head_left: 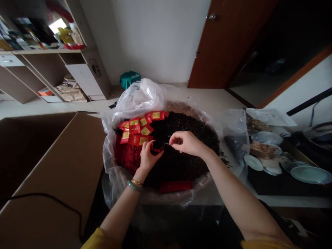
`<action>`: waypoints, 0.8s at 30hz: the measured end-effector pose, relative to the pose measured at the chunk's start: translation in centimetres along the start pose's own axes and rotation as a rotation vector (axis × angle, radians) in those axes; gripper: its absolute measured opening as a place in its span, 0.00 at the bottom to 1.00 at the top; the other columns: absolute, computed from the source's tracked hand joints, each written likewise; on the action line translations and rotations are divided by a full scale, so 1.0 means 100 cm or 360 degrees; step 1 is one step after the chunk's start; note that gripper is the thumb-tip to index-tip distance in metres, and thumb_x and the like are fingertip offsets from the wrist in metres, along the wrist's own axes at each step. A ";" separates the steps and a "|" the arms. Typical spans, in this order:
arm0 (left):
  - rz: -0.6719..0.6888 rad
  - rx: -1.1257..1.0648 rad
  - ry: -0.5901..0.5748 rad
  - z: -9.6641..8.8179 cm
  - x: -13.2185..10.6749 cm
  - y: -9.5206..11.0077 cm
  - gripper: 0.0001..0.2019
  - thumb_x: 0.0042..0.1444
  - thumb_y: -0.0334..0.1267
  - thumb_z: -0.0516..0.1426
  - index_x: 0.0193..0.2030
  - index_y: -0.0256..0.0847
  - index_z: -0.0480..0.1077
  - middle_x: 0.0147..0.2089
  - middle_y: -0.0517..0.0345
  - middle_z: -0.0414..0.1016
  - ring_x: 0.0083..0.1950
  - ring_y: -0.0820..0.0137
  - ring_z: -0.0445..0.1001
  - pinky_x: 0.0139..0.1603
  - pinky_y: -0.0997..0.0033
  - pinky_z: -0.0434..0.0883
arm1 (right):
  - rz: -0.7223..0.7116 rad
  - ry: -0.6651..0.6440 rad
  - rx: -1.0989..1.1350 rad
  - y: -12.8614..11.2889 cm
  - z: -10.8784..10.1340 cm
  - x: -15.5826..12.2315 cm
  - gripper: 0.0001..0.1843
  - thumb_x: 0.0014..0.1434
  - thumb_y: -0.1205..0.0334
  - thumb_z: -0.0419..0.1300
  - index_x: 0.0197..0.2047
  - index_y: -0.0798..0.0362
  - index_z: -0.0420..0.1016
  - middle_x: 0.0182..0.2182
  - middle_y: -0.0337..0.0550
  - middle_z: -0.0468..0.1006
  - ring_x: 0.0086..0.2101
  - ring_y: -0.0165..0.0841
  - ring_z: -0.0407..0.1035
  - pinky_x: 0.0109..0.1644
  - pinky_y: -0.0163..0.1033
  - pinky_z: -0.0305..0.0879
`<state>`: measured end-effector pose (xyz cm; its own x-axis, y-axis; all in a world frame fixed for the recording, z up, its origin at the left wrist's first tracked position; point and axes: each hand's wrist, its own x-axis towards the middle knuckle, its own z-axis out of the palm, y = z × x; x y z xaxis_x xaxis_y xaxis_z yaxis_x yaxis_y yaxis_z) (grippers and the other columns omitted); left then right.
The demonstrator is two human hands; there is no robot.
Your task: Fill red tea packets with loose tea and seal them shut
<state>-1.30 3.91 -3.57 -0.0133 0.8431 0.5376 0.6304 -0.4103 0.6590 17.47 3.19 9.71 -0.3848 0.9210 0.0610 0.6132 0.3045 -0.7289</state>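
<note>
My left hand (147,157) is pinched around a small red sachet (156,150), whose mouth looks dark and partly spread. Close to its right, my right hand (185,142) grips a thin, pale metal-looking stick (168,144) pointing toward the sachet; the far end is too dark to make out. Below both hands lie dark, dried tea-like leaves (189,162) in a wide round container lined with clear plastic (109,162). Several red packets with yellow labels (134,126) rest on the leaves at left, above a packed row of red sachets (127,155). Another red strip (176,186) lies along the near rim.
A large cardboard box (64,162) stands on the left, with a black cable across it. To the right, a dark tray (267,188) carries lidded cups and dishes. Shelves (85,65) line the back left, near a green bag (129,80). A brown door (220,45) stands behind.
</note>
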 end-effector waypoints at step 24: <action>0.0136 -0.0121 -0.0166 0.004 0.000 -0.006 0.22 0.43 0.37 0.66 0.46 0.39 0.67 0.39 0.57 0.68 0.39 0.67 0.71 0.40 0.67 0.73 | -0.0019 -0.0153 0.0021 -0.005 0.027 0.014 0.10 0.51 0.69 0.64 0.39 0.53 0.76 0.30 0.38 0.79 0.28 0.28 0.71 0.34 0.32 0.64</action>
<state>-1.38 4.29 -4.21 0.1209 0.8340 0.5384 0.5653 -0.5037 0.6533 14.81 3.66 8.31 -0.4569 0.8895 0.0041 0.5995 0.3113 -0.7374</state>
